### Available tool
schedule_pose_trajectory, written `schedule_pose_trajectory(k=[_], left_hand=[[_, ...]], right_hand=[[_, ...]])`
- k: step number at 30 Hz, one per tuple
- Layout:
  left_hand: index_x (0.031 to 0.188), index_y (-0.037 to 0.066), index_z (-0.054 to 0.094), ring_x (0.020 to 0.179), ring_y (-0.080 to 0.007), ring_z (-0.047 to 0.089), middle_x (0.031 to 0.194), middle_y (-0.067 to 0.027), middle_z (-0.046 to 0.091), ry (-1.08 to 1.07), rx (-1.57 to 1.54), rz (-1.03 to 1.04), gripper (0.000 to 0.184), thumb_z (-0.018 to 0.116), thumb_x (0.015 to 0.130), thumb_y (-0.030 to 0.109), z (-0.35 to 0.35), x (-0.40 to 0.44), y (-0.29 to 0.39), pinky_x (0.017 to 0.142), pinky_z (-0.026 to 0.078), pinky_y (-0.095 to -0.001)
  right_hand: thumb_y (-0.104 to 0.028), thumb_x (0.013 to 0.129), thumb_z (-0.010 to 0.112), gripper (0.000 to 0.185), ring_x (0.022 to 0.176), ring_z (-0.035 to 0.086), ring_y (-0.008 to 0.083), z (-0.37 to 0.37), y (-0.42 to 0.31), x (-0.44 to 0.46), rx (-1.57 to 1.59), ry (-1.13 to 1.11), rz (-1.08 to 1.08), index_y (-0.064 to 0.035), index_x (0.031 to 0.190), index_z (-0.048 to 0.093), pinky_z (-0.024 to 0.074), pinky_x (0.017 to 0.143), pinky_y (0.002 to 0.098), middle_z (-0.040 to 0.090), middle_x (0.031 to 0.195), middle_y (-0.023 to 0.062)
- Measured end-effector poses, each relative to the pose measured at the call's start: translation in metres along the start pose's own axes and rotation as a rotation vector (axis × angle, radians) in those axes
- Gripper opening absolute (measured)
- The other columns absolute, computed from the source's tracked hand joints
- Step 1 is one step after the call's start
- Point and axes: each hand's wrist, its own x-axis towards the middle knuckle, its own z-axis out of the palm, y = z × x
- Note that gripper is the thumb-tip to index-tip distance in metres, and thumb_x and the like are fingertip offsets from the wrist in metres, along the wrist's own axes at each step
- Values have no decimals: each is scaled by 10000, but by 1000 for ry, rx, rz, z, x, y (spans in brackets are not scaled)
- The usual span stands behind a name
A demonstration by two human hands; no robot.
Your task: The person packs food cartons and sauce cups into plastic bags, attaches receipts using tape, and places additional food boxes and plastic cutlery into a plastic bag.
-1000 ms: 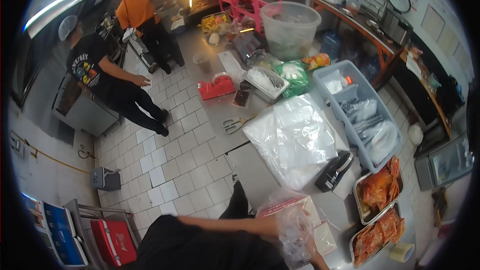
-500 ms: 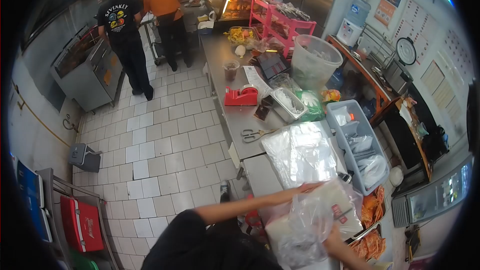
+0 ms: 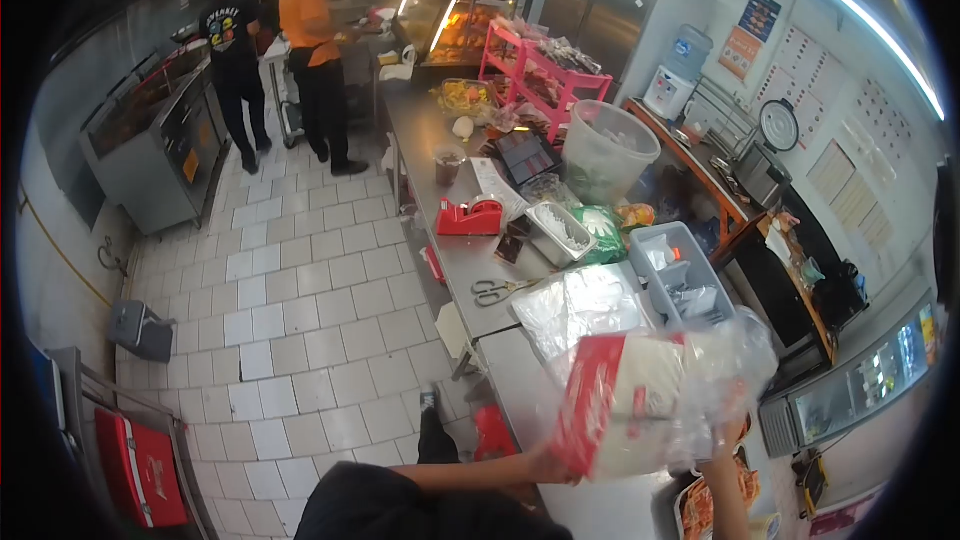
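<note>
A thick white and red pack in clear plastic wrap (image 3: 635, 405) is held up over the near end of the steel counter, blurred by motion. My left hand (image 3: 552, 464) grips its red end at the lower left corner. My right hand (image 3: 722, 440) holds the right side, where the loose clear plastic (image 3: 735, 355) bunches up; its fingers are partly hidden. Behind the pack lies a stack of clear plastic bags (image 3: 580, 308). Close by stands a grey divided bin (image 3: 690, 315) with small packets, and below my right hand is a tray of orange-red food (image 3: 700, 505).
Scissors (image 3: 495, 290), a red tape dispenser (image 3: 470, 217), a metal tray of white pieces (image 3: 560, 233) and a large clear bucket (image 3: 610, 150) stand along the steel counter (image 3: 420, 145). Two people, one in an orange top (image 3: 305, 15), one in black (image 3: 232, 35), stand at the far left.
The pack has been lifted and turned, so its red end now shows at the left. My left hand has moved from its top edge to its lower left corner. The view has shifted.
</note>
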Motion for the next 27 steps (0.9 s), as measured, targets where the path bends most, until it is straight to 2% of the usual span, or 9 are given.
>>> schedule_pose_trajectory(k=[1,4,6,9,14,17,24,26,27], left_hand=[[1281,-43,341,1157,-207,414,1244,-111,440,82,-106,-25,649,291,917,491,-9,-13,-6,1004,297,-336],[1255,-47,381,1120,-199,446,1189,-94,494,523,-986,147,629,269,927,478,-35,-24,42,987,319,-330],[1260,-10,415,1192,-203,396,1265,-92,458,649,-601,83,576,245,945,441,-47,1,70,1019,274,-304],[1157,59,561,1140,-219,457,1245,-98,486,504,51,-289,467,266,959,362,-64,0,116,979,329,-317],[1193,31,510,1243,-230,347,1265,-107,473,456,373,-131,351,459,909,230,-88,-1,86,1025,279,-338],[1164,40,511,1199,-268,404,1275,-132,448,433,1119,-19,343,551,839,144,-58,8,80,1014,309,-388],[1226,59,469,1237,-317,330,1331,-155,367,354,54,-207,578,695,722,230,-52,41,87,1021,274,-408],[1207,48,475,1148,-341,411,1244,-174,459,225,778,-43,610,699,652,166,-58,42,40,1006,266,-423],[1153,65,526,1102,-313,445,1161,-159,520,201,750,18,543,681,648,187,-59,45,38,973,281,-427]], right_hand=[[-196,769,543,294,784,517,336,-5,2,2,0,-159,-366,-29,1008,575,418,704,382,541,867,186],[-109,669,560,313,811,517,349,8,-26,17,-37,-434,-207,-40,973,583,412,775,399,541,901,186],[-85,597,572,402,866,501,365,38,7,7,52,-327,-421,-47,997,579,386,840,422,537,929,184],[-74,613,589,410,947,488,357,66,21,-16,153,-326,-210,-46,1021,575,363,873,435,543,970,185],[-134,801,491,358,1123,422,366,169,47,-111,487,-251,377,-24,1140,517,272,979,453,492,1163,205],[-121,818,520,396,1165,391,333,193,1,-109,579,105,362,-41,1202,465,240,1022,426,461,1201,192],[-378,828,547,579,1301,209,338,144,1,-96,621,-148,400,-51,1283,402,146,1058,439,323,1366,170],[-439,721,667,772,1325,108,366,133,34,-99,408,-556,263,-83,1327,348,128,1063,437,169,1434,167],[-439,721,667,772,1325,108,366,123,46,-88,407,-562,257,-83,1327,348,128,1063,437,169,1434,167]])
